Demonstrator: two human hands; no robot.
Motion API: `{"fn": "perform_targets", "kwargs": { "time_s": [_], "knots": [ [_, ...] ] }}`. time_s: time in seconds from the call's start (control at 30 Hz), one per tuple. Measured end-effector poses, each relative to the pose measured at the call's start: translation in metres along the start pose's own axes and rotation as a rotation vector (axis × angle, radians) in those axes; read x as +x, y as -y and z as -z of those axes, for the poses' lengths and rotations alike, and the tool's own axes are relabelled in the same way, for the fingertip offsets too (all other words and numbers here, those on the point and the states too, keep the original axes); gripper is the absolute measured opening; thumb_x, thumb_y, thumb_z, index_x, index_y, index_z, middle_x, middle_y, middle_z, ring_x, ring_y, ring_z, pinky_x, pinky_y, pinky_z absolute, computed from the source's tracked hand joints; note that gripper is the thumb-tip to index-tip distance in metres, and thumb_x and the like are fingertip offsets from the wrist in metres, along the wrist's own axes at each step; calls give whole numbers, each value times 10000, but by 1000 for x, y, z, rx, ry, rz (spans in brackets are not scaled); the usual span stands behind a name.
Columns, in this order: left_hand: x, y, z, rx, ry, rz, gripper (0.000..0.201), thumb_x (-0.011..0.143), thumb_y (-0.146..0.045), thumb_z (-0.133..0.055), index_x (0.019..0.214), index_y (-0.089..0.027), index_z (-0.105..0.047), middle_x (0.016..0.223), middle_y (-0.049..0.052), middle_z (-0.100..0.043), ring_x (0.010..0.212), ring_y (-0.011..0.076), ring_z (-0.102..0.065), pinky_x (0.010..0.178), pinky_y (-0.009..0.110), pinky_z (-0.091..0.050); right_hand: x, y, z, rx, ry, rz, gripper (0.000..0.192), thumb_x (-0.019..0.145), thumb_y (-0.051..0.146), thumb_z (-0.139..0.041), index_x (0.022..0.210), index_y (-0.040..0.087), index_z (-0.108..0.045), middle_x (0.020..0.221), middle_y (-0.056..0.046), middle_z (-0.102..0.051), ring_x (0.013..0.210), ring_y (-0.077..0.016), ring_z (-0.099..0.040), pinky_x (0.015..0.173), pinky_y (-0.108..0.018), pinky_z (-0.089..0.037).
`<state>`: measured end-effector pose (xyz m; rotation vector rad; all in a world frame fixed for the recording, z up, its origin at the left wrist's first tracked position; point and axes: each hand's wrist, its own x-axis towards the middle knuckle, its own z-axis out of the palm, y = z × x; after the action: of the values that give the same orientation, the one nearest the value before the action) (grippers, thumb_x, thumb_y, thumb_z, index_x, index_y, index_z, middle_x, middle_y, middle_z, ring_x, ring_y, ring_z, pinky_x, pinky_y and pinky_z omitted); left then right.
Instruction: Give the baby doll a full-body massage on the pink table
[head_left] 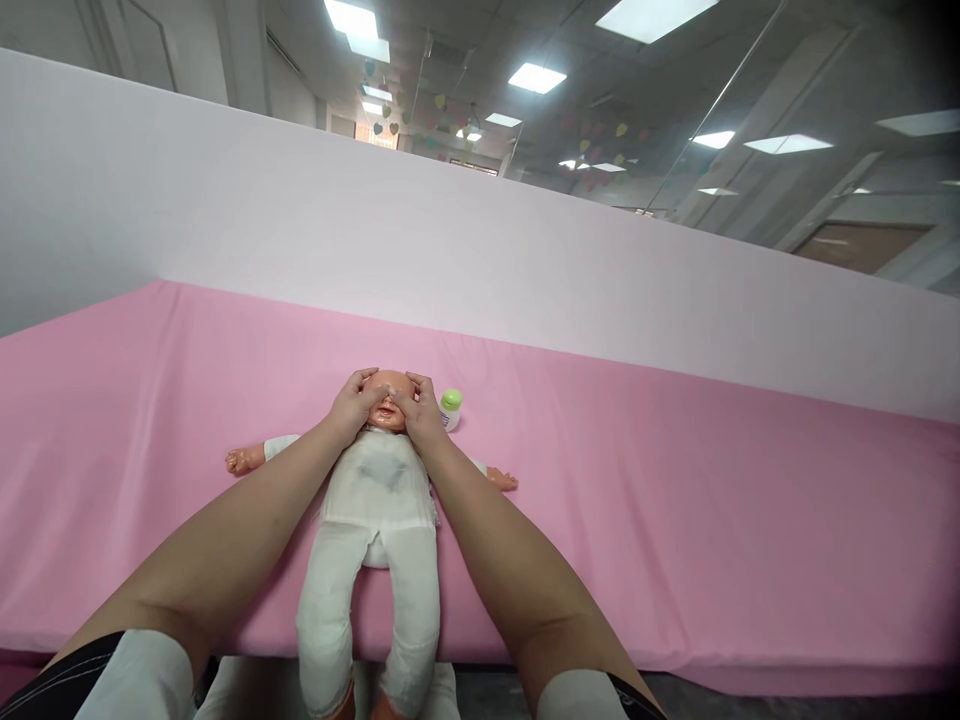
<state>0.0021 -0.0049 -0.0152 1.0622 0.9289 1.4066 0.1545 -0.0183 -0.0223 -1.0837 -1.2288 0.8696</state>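
A baby doll (pixel 379 500) in white clothes lies on its back on the pink sheet (pixel 675 480), head away from me, arms spread, legs hanging over the near edge. My left hand (pixel 352 402) rests on the left side of the doll's face and my right hand (pixel 421 408) on the right side, fingers laid over the cheeks and eyes. Only the mouth and a strip of forehead show between my hands.
A small white bottle with a green cap (pixel 450 408) stands on the sheet just right of the doll's head, close to my right hand. A pale wall-like panel (pixel 480 240) runs along the far side of the sheet.
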Motion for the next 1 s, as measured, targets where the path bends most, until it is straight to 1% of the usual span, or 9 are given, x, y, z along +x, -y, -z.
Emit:
{"fn": "perform_targets", "kwargs": {
  "time_s": [0.07,0.13,0.23,0.33,0.5,0.57,0.63,0.8,1.0],
  "knots": [
    [1,1,-1,13,-6,-1,662,702,-404,-880,1306,-222,-680,1213,102,-716,1045,263,-723,969,402,-571,2,-2,1,-61,-33,35,661,790,569,-788,1335,245,-599,1326,-92,-662,1227,-280,-624,1112,-455,-503],
    [3,1,-2,15,-18,5,622,733,-418,-847,1299,-218,-681,1199,96,-718,1039,252,-718,964,392,-569,5,-5,1,-33,-28,51,611,825,579,-749,1317,241,-617,1331,-92,-670,1265,-284,-606,1159,-474,-460],
    [3,0,-4,-15,-26,32,592,778,-412,-796,1315,-196,-673,1159,100,-734,1032,248,-717,965,387,-570,8,-10,1,59,4,53,566,885,583,-656,1339,246,-618,1372,-89,-672,1303,-275,-603,1174,-478,-454],
    [2,-4,-3,-81,-13,67,588,808,-370,-747,1358,-180,-661,1220,123,-741,1068,255,-722,984,392,-574,10,-14,2,126,40,50,584,899,560,-592,1384,234,-605,1444,-96,-648,1342,-260,-598,1183,-469,-456],
    [-3,-11,0,-211,-19,131,621,789,-271,-735,1397,-177,-655,1368,147,-704,1163,277,-709,1019,405,-576,9,-14,8,224,105,41,628,841,511,-660,1411,251,-617,1522,-87,-603,1416,-257,-544,1223,-478,-408],
    [-5,-12,0,-244,-13,143,647,764,-264,-757,1396,-174,-650,1349,151,-708,1147,280,-712,1008,411,-581,8,-10,8,271,143,5,667,812,499,-705,1429,266,-605,1529,-80,-593,1408,-269,-544,1206,-492,-425],
    [-7,-12,-1,-196,11,113,691,742,-289,-784,1404,-171,-626,1284,151,-720,1089,277,-724,977,415,-588,5,-6,8,290,158,-33,708,791,495,-752,1443,273,-587,1512,-76,-595,1377,-276,-563,1179,-482,-455],
    [-6,-7,-5,-44,-11,43,766,685,-349,-866,1385,-197,-595,1188,119,-713,1018,276,-725,928,417,-591,-1,1,3,188,125,-24,731,766,503,-841,1404,269,-570,1387,-79,-639,1263,-265,-620,1102,-417,-513],
    [-1,0,-5,0,-34,14,576,741,-402,-848,1269,-240,-682,1197,85,-710,1044,261,-702,935,387,-571,2,2,2,-54,11,36,680,795,605,-787,1338,241,-600,1315,-91,-657,1171,-267,-642,1046,-424,-530]
  ]
}}
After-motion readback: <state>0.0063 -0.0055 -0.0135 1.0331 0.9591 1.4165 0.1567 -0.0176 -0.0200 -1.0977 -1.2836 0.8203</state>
